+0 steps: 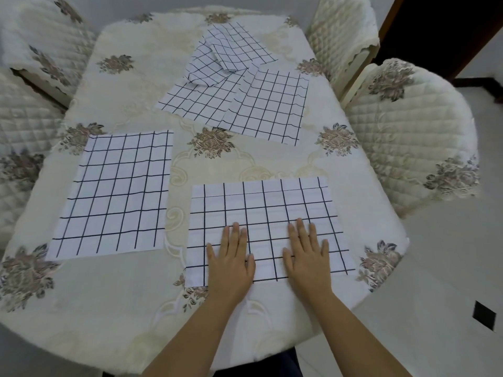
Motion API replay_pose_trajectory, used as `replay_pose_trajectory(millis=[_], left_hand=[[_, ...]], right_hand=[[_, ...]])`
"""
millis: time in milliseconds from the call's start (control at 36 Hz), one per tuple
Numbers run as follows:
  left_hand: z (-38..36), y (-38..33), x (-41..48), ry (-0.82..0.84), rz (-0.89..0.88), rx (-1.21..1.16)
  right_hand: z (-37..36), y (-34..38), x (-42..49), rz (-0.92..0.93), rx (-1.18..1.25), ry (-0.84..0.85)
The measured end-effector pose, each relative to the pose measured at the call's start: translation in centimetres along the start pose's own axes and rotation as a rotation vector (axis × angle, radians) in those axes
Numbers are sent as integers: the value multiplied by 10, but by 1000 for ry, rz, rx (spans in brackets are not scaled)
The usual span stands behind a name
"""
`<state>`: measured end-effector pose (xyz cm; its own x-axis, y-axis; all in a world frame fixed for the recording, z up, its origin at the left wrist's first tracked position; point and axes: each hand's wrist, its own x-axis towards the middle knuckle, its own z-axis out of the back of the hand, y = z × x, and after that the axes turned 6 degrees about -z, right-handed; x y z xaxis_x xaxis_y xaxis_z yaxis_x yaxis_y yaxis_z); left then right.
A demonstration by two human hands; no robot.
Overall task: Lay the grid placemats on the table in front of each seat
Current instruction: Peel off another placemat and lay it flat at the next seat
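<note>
A white placemat with a dark grid (264,205) lies flat near the table's front edge. My left hand (231,261) and my right hand (309,254) both rest palm down on its near half, fingers spread and flat, holding nothing. A second grid placemat (117,191) lies flat to the left. Farther back, a loose pile of several grid placemats (239,85) sits near the table's middle and far right, some overlapping and one folded on top.
The table (109,308) wears a cream cloth with floral patches. Quilted cream chairs stand around it: two at the left (40,44), two at the right (408,126). A dark doorway (435,23) is at the upper right, pale floor below it.
</note>
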<state>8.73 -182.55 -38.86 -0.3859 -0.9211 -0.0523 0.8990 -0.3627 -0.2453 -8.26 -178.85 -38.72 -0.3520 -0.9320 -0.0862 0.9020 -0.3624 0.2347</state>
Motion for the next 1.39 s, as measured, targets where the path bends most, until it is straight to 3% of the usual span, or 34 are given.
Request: replay_pose_trajectory(millis=[278, 611, 861, 1056, 1250, 1389], left_hand=[[8, 36, -18, -21, 89, 13], [18, 55, -28, -41, 76, 58], [37, 55, -3, -165, 66, 47], [58, 55, 39, -107, 106, 67], [80, 42, 100, -59, -11, 61], [82, 27, 133, 126, -48, 49]], right_hand=[[15, -46, -11, -171, -16, 23], [25, -45, -11, -212, -31, 130], [38, -34, 8, -216, 22, -35], [49, -20, 51, -169, 6, -165], [67, 10, 103, -11, 59, 102], [74, 24, 133, 94, -59, 227]])
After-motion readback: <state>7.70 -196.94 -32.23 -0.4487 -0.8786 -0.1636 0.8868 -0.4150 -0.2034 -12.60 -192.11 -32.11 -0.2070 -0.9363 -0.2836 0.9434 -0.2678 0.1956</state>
